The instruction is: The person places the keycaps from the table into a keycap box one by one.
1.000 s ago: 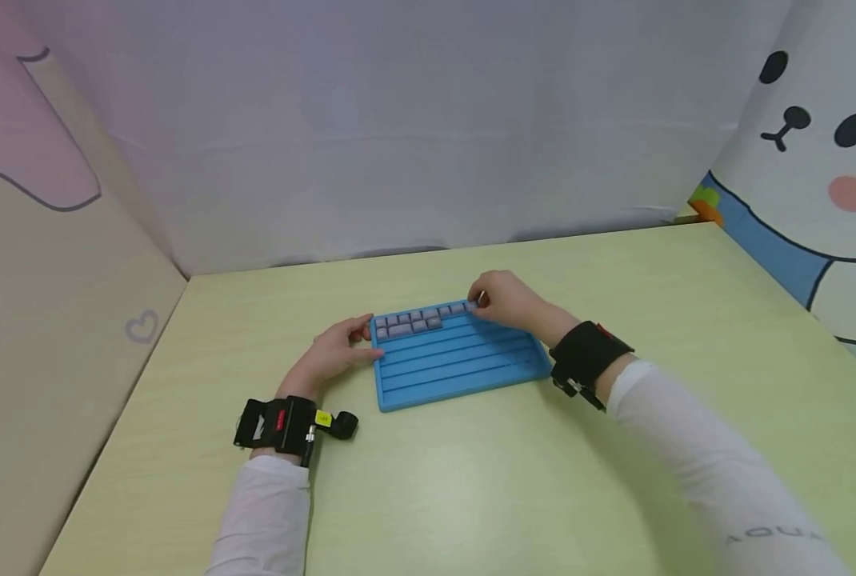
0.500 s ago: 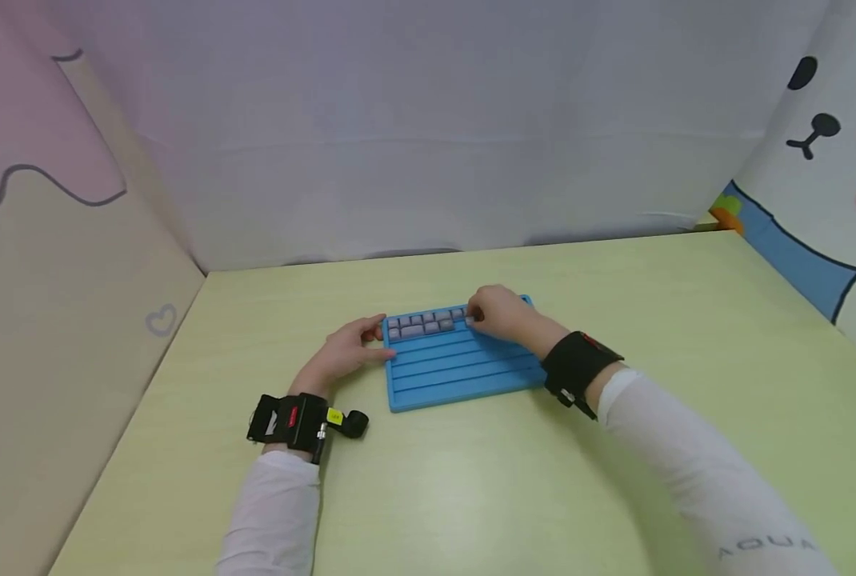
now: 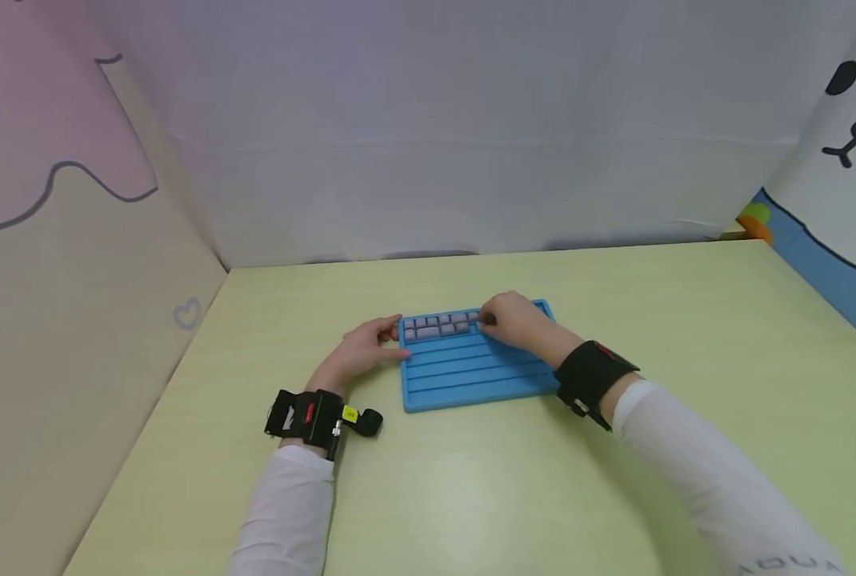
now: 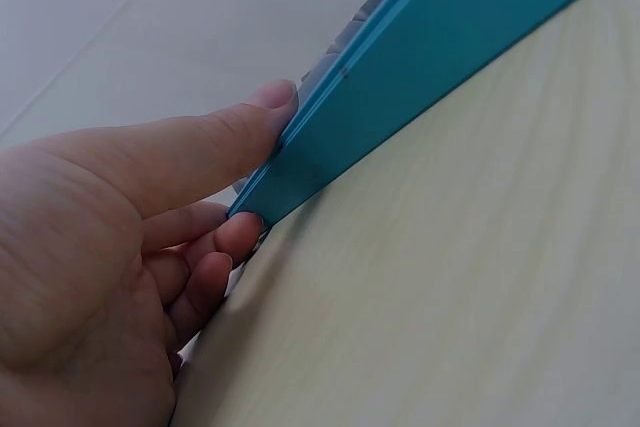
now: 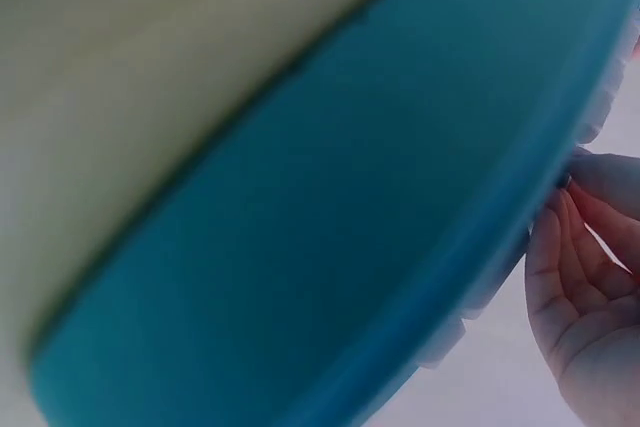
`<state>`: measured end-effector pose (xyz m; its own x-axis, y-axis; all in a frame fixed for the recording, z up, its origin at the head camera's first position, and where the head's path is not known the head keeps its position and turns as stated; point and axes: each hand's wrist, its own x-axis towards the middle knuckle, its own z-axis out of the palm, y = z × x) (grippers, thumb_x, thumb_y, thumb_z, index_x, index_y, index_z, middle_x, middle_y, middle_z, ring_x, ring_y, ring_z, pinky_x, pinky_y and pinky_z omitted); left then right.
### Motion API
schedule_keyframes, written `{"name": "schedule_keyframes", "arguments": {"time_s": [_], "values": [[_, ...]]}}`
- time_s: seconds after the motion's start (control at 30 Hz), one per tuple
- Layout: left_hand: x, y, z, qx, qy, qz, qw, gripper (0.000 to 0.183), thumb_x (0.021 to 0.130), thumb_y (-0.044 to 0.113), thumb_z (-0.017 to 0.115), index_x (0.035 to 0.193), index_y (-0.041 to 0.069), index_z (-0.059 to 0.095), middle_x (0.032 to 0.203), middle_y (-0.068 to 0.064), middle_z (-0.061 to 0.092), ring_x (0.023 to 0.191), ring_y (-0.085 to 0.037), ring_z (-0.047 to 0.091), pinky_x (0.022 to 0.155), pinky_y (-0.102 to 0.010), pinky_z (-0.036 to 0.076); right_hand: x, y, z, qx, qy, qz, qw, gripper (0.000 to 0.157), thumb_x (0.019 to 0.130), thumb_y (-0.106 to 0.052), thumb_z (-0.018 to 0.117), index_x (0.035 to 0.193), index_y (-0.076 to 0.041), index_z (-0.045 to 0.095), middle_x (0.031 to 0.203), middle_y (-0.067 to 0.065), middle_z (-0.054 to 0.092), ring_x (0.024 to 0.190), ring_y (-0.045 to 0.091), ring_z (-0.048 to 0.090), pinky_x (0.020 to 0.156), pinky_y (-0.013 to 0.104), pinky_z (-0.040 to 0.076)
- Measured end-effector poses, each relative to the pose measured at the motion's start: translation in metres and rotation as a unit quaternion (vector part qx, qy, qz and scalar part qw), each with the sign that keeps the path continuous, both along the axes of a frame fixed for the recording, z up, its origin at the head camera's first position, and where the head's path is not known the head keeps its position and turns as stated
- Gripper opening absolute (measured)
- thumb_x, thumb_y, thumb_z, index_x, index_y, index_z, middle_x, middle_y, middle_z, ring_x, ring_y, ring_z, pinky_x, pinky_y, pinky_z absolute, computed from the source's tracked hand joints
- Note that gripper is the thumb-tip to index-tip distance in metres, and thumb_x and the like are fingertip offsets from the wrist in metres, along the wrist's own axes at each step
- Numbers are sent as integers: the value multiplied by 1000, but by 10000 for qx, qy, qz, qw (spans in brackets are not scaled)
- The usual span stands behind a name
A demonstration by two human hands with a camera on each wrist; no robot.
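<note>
A blue keyboard-shaped tray (image 3: 471, 376) lies on the table, with several grey-purple keycaps (image 3: 428, 330) seated in its far rows at the left. My left hand (image 3: 359, 350) holds the tray's left end; in the left wrist view the thumb (image 4: 235, 137) presses the upper edge and the fingers curl against the far corner. Over the far rows, my right hand (image 3: 516, 320) pinches a small piece, seemingly a keycap, at the end of the second row. Fingertips mostly hide that piece; the right wrist view shows the thumb and finger together beside the tray's rim (image 5: 480, 217).
The pale wooden table (image 3: 457, 488) extends around the tray. A grey-white cloth (image 3: 428, 160) hangs behind its far edge. Printed panels stand at the left (image 3: 90, 320) and the right. A black wrist strap with a camera (image 3: 313, 418) sits on the left wrist.
My right hand has moved from the end of the far row leftward and nearer, to the second row's end. The left hand keeps its hold on the tray. The head view has shifted.
</note>
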<state>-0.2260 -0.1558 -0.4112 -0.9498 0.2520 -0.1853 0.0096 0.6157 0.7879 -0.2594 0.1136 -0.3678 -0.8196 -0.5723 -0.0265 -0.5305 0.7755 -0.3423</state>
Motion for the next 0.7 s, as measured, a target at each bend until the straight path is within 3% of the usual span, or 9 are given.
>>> {"name": "schedule_keyframes", "arguments": {"time_s": [0.17,0.37,0.57,0.7], "values": [[-2,6,-2,76,2,-74,9999,76,84,25,72,147,6,34,110,-5,50,105,-22,42,89,-35,34,1,3,0,-24,-8,-64,10000,16,90,-11,63,99,0,72,86,10,67,71,19,52,69,33,44],[-6,11,-2,89,33,-92,9999,75,83,25,73,146,9,36,108,-4,51,104,-21,43,88,-35,34,2,6,0,-47,43,-133,9999,19,91,-10,62,103,0,71,97,13,70,83,23,62,80,38,51],[-6,13,0,49,37,-61,10000,75,83,25,73,146,9,36,108,-4,50,104,-21,43,88,-34,34,2,7,-2,-147,22,-157,9998,21,90,-8,61,108,0,68,94,13,68,80,23,59,78,39,51],[-6,14,1,85,51,-63,9999,74,83,23,73,146,8,36,107,-4,50,104,-21,43,88,-34,33,2,12,1,-358,-83,-210,9991,24,90,-10,61,111,0,66,98,15,67,86,26,61,80,41,50]]}}
